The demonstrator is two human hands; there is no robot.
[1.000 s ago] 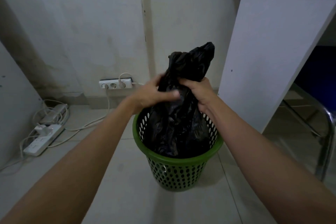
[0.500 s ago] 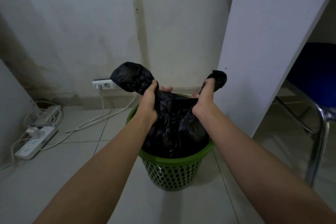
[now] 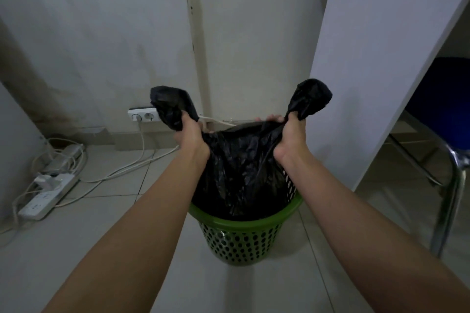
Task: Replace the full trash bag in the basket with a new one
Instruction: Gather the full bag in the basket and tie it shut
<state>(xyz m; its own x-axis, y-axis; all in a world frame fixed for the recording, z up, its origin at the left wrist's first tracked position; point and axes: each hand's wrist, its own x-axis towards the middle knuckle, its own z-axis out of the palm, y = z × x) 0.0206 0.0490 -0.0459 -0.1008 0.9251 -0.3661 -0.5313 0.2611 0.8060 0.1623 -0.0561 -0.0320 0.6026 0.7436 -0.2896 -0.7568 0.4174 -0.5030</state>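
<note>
Your left hand (image 3: 189,134) is clenched round one gathered corner of the black trash bag (image 3: 241,173) and your right hand (image 3: 290,140) round the other. The two fists are held apart with the plastic stretched between them, and a tuft sticks up above each. Below your hands, the bag's bulk sits inside the green perforated basket (image 3: 244,239) on the floor. Just beyond your left hand is a wall socket (image 3: 143,115).
</note>
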